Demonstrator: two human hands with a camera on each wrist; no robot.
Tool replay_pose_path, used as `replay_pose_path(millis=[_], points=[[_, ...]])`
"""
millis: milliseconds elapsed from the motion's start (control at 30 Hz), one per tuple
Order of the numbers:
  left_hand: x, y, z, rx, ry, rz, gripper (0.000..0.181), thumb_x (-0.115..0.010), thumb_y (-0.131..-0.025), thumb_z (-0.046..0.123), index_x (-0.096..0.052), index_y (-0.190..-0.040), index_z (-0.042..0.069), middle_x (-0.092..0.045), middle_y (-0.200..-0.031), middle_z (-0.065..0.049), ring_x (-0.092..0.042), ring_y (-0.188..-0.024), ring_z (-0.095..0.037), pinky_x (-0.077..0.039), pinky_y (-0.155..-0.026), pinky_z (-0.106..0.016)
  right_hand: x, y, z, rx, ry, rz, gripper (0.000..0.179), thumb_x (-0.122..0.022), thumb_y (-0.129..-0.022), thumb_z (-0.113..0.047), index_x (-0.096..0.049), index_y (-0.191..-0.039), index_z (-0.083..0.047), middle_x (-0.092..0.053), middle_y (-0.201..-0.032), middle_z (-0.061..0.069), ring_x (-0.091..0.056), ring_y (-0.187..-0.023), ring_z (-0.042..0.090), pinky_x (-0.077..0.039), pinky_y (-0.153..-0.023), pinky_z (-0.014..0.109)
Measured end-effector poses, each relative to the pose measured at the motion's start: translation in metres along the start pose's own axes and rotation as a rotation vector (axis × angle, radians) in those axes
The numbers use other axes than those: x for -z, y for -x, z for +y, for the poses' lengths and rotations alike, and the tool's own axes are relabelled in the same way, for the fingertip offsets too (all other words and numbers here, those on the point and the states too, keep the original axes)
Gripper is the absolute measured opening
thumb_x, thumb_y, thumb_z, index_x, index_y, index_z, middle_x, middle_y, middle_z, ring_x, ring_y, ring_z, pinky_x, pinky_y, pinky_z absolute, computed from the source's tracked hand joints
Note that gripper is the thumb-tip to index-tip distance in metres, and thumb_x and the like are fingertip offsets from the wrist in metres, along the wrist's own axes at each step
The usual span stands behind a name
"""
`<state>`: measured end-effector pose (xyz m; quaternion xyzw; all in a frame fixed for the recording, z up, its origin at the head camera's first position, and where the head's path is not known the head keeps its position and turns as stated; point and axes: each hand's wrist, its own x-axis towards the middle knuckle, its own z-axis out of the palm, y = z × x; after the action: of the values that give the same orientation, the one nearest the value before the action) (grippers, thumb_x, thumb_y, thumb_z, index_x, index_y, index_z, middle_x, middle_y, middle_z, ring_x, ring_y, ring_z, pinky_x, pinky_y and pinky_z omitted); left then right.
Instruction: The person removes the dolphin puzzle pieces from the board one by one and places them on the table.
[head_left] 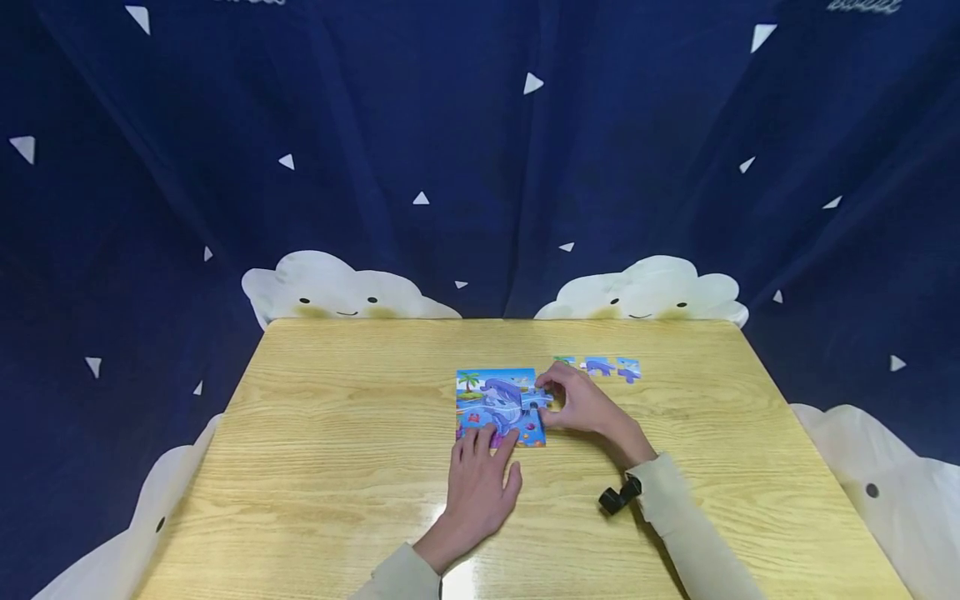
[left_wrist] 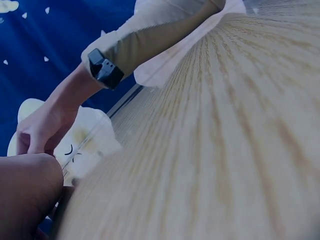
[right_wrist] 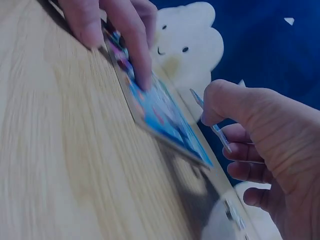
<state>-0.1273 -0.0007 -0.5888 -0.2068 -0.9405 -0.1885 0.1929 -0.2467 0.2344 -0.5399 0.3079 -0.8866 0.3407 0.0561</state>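
Observation:
A dolphin jigsaw puzzle (head_left: 491, 387) with a beach and sea picture lies on the table. My left hand (head_left: 480, 479) rests its spread fingertips on the near edge of the puzzle. At the puzzle's right side, my right hand (head_left: 581, 404) pinches a blue puzzle piece (head_left: 536, 401), which overlaps the right edge in the head view. From the right wrist, that piece (right_wrist: 221, 138) shows tilted between thumb and fingers, raised off the puzzle surface (right_wrist: 172, 120). The left wrist view hides the puzzle behind the left hand (left_wrist: 27, 187).
Several loose puzzle pieces (head_left: 597, 366) lie in a row behind the right hand, one partly covered by it. The wooden table (head_left: 337, 417) meets a dark blue curtain (head_left: 420, 125) with white cloud shapes at its back. A black wrist device (head_left: 621, 496) sits at the right cuff.

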Motion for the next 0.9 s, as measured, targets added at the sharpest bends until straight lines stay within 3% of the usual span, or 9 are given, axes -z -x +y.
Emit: replay_pose_path(millis=[333,533,900], points=[[0.001,0.0,0.001,0.007,-0.016,-0.017,0.048,-0.056,-0.099,0.036,-0.061,-0.145,0.024,-0.055,-0.135,-0.012,-0.048,-0.123,-0.034,-0.037,-0.103,-0.052,0.015,0.023,0.023,-0.083,0.015,0.033,0.037,-0.085,-0.07,-0.012,-0.074,-0.104,-0.007,-0.061,-0.088,0.001,-0.053,-0.077,0.015,-0.047,-0.066,0.027],[0.001,0.0,0.001,0.025,-0.009,-0.071,0.05,-0.054,-0.101,0.038,-0.058,-0.149,0.026,-0.053,-0.139,-0.011,-0.046,-0.127,-0.033,-0.036,-0.105,-0.051,0.02,0.032,0.032,-0.142,0.051,0.041,0.04,-0.086,-0.07,-0.014,-0.075,-0.107,-0.008,-0.058,-0.091,0.0,-0.052,-0.079,0.016,-0.046,-0.067,0.027],[0.001,0.001,0.0,0.036,-0.01,-0.103,0.05,-0.053,-0.102,0.038,-0.056,-0.151,0.028,-0.052,-0.14,-0.009,-0.044,-0.129,-0.032,-0.035,-0.108,-0.051,0.02,0.039,0.041,-0.14,0.091,0.061,0.039,-0.084,-0.071,-0.014,-0.076,-0.108,-0.006,-0.061,-0.098,0.003,-0.051,-0.083,0.017,-0.046,-0.072,0.029]])
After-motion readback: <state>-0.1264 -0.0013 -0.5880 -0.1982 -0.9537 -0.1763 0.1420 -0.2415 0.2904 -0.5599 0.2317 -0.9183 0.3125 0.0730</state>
